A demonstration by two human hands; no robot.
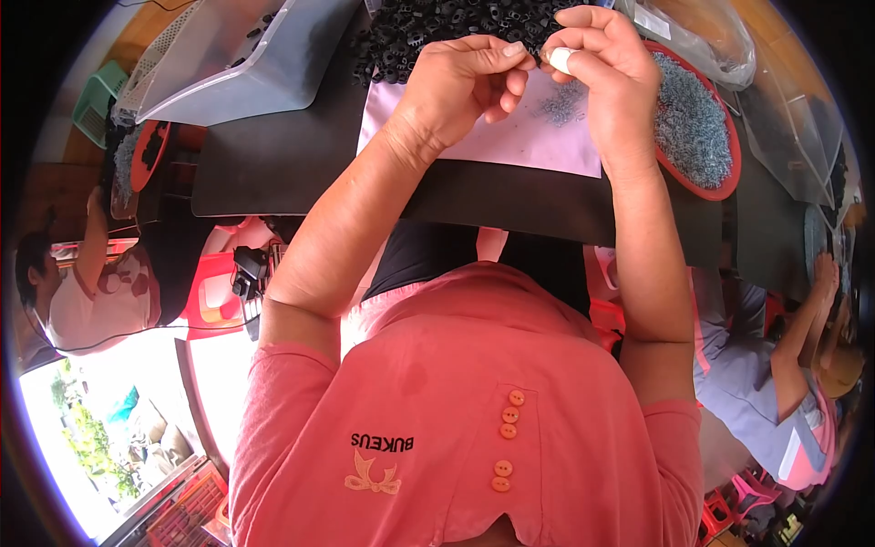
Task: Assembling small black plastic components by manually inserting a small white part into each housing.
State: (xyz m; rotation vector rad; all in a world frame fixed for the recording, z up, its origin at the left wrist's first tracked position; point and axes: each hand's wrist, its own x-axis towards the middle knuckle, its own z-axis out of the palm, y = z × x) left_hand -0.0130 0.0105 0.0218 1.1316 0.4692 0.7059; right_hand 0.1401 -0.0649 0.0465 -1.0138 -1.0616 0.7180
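Note:
My left hand (467,84) and my right hand (609,87) meet above a pale pink sheet (519,150) on the dark table, their fingertips almost touching. Thumb and index finger are pinched together on both hands. Whatever lies between them is too small to make out. White tape or a cover wraps my right thumb (561,60). Beyond the hands spreads a heap of small black plastic parts (392,41). Under and between them lies a loose scatter of tiny grey metal pieces (563,105).
A red oval tray (729,178) full of tiny grey metal pieces stands to the right. At the left is a large translucent plastic bin (246,87). Clear plastic bags (720,36) lie at the far right. Other people sit on both sides (96,292).

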